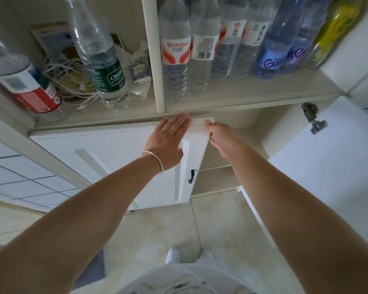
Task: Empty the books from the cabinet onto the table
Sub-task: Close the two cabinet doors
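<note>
Left hand (168, 143) lies flat, fingers together, on the left door (106, 164) mid-frame; right hand (218, 134) curls over its top corner. No books visible in the cabinet (227, 177) yet. I'd swing it wide, slowly, watching the bottles (179, 56) above.

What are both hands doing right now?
Left hand: open, flat against the cabinet door.
Right hand: grip on the door's top edge.
</note>
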